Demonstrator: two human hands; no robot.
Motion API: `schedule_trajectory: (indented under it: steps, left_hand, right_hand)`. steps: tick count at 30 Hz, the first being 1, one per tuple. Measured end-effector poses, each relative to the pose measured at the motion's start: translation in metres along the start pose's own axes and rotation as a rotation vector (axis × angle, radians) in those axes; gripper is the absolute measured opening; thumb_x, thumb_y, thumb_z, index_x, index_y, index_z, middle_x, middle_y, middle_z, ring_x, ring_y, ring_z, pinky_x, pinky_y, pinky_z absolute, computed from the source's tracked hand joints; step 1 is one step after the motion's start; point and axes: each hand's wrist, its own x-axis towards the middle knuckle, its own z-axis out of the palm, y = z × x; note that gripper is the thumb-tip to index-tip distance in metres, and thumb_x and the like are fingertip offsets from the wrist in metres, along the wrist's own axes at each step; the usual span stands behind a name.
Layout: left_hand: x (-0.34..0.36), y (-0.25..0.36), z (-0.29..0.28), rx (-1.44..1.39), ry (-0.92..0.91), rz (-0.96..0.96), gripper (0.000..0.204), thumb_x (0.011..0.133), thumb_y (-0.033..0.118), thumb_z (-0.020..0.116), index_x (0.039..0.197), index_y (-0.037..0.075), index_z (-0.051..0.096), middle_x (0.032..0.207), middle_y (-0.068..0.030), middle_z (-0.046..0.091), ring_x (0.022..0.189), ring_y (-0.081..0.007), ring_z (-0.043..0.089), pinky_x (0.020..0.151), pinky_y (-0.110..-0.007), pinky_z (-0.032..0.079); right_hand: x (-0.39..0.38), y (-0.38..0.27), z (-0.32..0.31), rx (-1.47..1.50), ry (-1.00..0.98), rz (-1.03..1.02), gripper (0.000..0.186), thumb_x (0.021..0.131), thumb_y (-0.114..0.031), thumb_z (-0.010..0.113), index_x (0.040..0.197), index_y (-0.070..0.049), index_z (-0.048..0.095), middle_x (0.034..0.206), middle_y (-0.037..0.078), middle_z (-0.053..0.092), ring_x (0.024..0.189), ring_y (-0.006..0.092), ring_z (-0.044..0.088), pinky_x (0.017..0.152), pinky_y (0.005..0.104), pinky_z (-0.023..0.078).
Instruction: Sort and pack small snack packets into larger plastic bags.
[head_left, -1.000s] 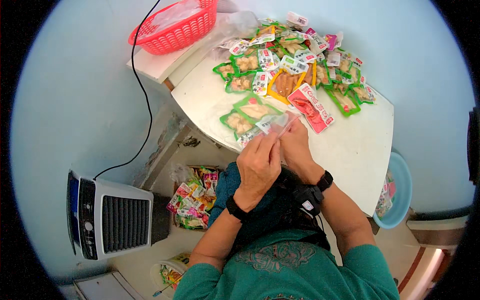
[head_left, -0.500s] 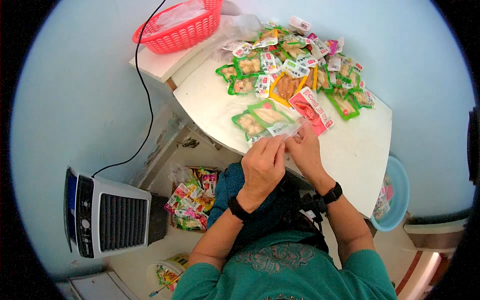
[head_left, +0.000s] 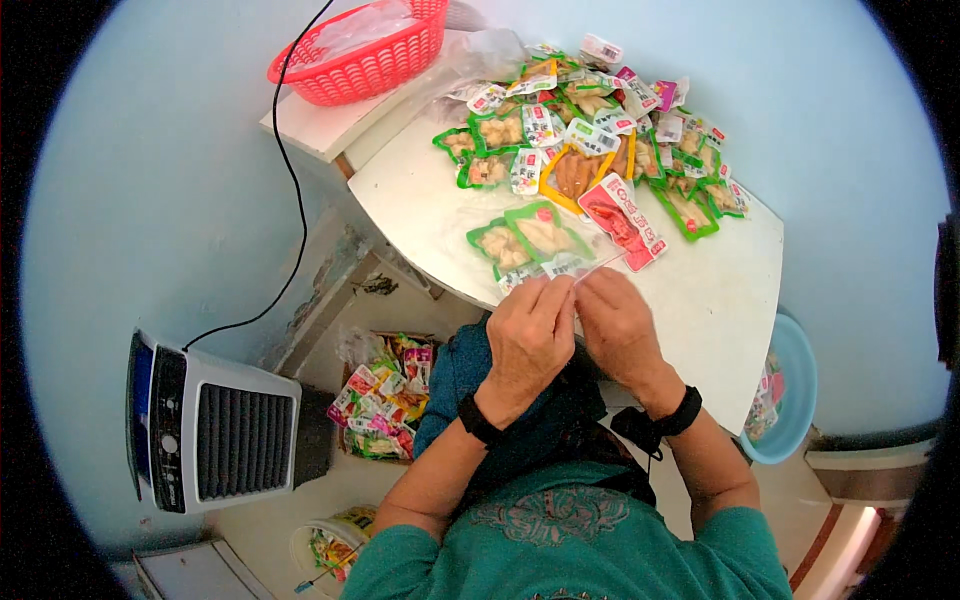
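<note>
Both my hands are at the table's near edge, fingertips almost touching. My left hand (head_left: 528, 335) and my right hand (head_left: 618, 328) are each closed in a pinch on the near edge of a clear plastic bag (head_left: 600, 258). Two green-edged snack packets with pale food, one in front (head_left: 546, 232) and one at its left (head_left: 500, 244), lie flat and appear to be inside the bag. Just beyond my right hand a red-and-white packet (head_left: 622, 222) lies on the table. My fingers partly cover the bag's near end.
A heap of sealed snack packets (head_left: 590, 150) covers the table's far side. A red basket (head_left: 365, 55) holds clear bags at the far left. Below stand a box of packets (head_left: 385, 395), a bucket (head_left: 320, 550), a blue basin (head_left: 800, 390) and an air cooler (head_left: 240, 440) with a hanging cord.
My right hand has turned, its back now facing up, and its wrist has shifted slightly right and nearer. The bag's near edge looks more stretched between my hands. Both packets have slid slightly right.
</note>
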Motion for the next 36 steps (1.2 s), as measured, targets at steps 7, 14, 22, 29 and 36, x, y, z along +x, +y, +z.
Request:
schedule_trajectory:
  steps: [7,14,22,29,36]
  left_hand:
    - [0.000,0.001,-0.003,0.023,0.043,-0.022,0.013,0.079,0.002,0.066,0.092,0.004,0.065,0.076,-0.0123,0.059,0.067,-0.0316,0.059,0.059,-0.038,0.048]
    - [-0.001,0.003,-0.002,0.038,0.034,0.006,0.013,0.078,0.003,0.067,0.091,0.005,0.066,0.076,-0.0120,0.059,0.067,-0.0314,0.059,0.059,-0.038,0.049]
    - [0.000,0.001,0.002,-0.002,0.000,0.046,0.014,0.078,0.003,0.067,0.091,0.004,0.066,0.078,-0.0119,0.060,0.069,-0.0310,0.060,0.060,-0.038,0.050]
    - [-0.001,0.001,0.005,-0.033,-0.067,0.110,0.016,0.076,0.003,0.067,0.092,0.004,0.067,0.083,-0.0119,0.063,0.073,-0.0308,0.062,0.064,-0.038,0.051]
    - [0.000,-0.001,0.006,-0.051,-0.075,0.130,0.017,0.076,0.004,0.067,0.093,0.004,0.067,0.083,-0.0118,0.063,0.073,-0.0310,0.062,0.064,-0.038,0.051]
  right_hand:
    - [0.022,0.014,0.024,-0.006,-0.181,-0.157,0.039,0.081,-0.012,0.055,0.116,0.007,0.054,0.120,0.024,0.055,0.116,0.0407,0.050,0.099,0.0443,0.042]
    - [0.029,0.019,0.040,-0.114,-0.237,-0.202,0.051,0.084,-0.023,0.055,0.133,-0.008,0.048,0.129,0.024,0.048,0.117,0.0426,0.048,0.093,0.0492,0.042]
    - [0.030,0.024,0.043,-0.110,-0.264,-0.216,0.054,0.086,-0.026,0.054,0.138,-0.016,0.045,0.131,0.023,0.047,0.118,0.0451,0.046,0.094,0.0526,0.041]
    - [0.030,0.030,0.057,-0.077,-0.244,-0.265,0.056,0.085,-0.028,0.056,0.139,-0.018,0.044,0.137,0.020,0.043,0.121,0.0465,0.044,0.101,0.0541,0.039]
    - [0.036,0.034,0.069,-0.074,-0.203,-0.342,0.055,0.084,-0.031,0.058,0.137,-0.024,0.046,0.139,0.020,0.041,0.122,0.0478,0.043,0.099,0.0551,0.042]
